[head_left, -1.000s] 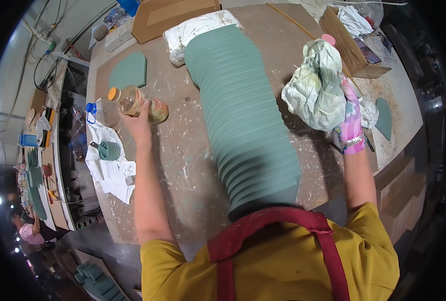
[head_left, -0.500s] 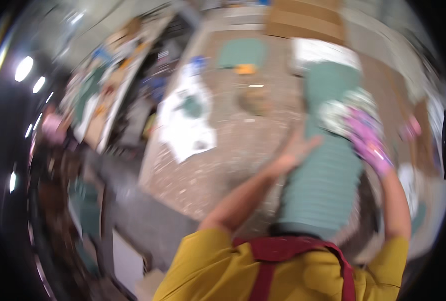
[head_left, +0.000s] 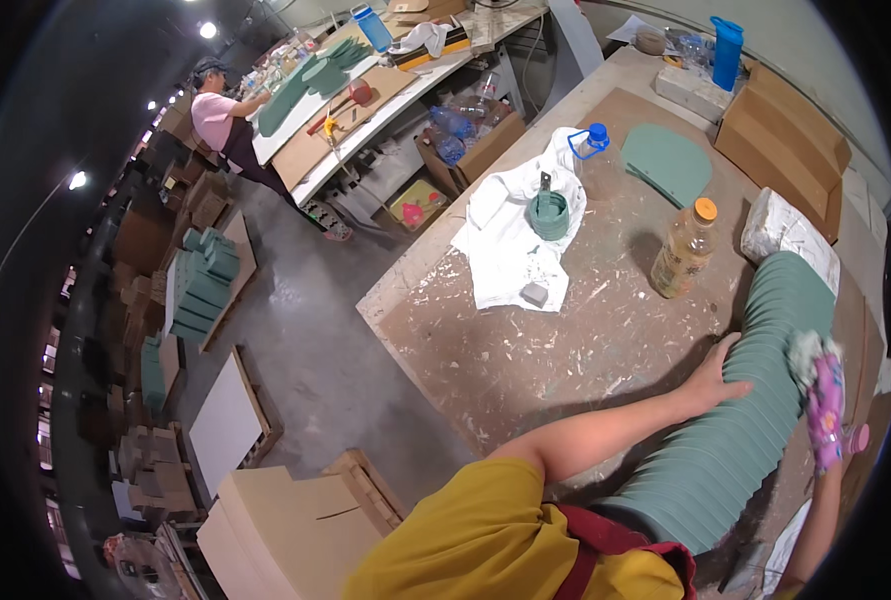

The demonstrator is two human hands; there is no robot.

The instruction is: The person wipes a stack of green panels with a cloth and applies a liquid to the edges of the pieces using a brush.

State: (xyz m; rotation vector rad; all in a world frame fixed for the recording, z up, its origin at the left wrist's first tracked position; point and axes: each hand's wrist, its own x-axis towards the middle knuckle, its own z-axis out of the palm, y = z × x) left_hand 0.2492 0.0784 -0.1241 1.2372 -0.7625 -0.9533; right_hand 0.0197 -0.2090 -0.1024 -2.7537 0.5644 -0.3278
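Observation:
A long row of thin green pieces (head_left: 720,430), stacked face to face, lies across the table from my waist to a white-wrapped block (head_left: 787,233). My bare left hand (head_left: 717,378) rests against the row's left side, thumb and fingers apart. On the opposite side is my right hand (head_left: 825,410), in a purple patterned glove. Its fingers are closed on a whitish-green cloth (head_left: 807,362) pressed against the edges of the pieces. Most of those fingers are hidden by the cloth and the glove's angle.
Left of the row stand an orange-capped bottle (head_left: 683,250) and a blue-capped jug (head_left: 595,165). A green cup (head_left: 548,215) sits on a white cloth (head_left: 505,262). Flat green pieces (head_left: 665,165) and an open cardboard box (head_left: 780,145) lie farther back. A co-worker (head_left: 220,115) stands at another table.
My view has swung left, bringing in the other table and the co-worker. My right hand with the cloth still works along the row's right side; my left hand stays on its left side.

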